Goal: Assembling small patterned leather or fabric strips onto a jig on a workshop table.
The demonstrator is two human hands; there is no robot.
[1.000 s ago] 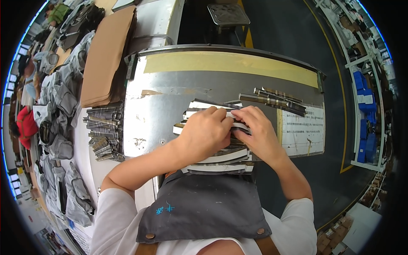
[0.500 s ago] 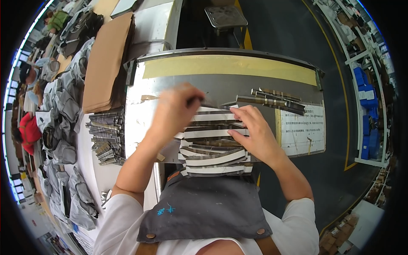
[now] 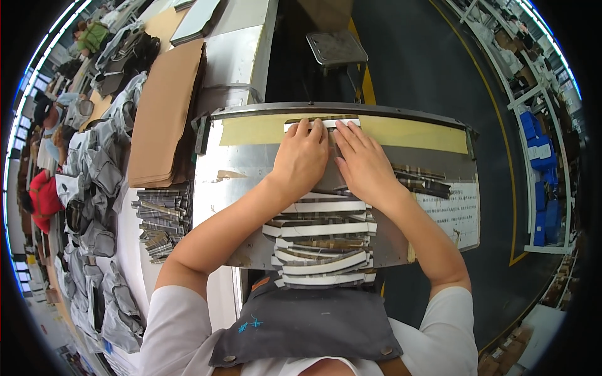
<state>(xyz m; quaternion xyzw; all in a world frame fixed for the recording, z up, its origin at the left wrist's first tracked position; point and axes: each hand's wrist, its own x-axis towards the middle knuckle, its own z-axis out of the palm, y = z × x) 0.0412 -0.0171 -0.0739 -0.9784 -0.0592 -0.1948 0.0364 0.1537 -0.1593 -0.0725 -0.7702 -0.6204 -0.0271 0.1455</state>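
"How are the fingers set?"

"The bare left hand (image 3: 303, 153) has its fingers loosely bent, tips on the left part of a narrow, straight white-and-plaid strip (image 3: 330, 123); I can't tell whether its thumb pinches. The bare right hand (image 3: 364, 163) is open and flattish, fingers nearly straight, thumb spread away, fingertips touching the strip's right part."

"Where is that strip?"

"At the far side, lying crosswise over a smooth, pale yellow band (image 3: 414, 135) on the shiny grey metal table (image 3: 251, 153)."

"And the rest?"

"Nearer, a loose pile of bowed white-and-dark plaid strips (image 3: 326, 230) reaches toward the dark grey cloth apron (image 3: 307, 319). Dark plaid strips (image 3: 426, 183) lie to the right, near a printed white sheet (image 3: 448, 213). Left stands a stack of flat brown cardboard-like sheets (image 3: 166, 116)."
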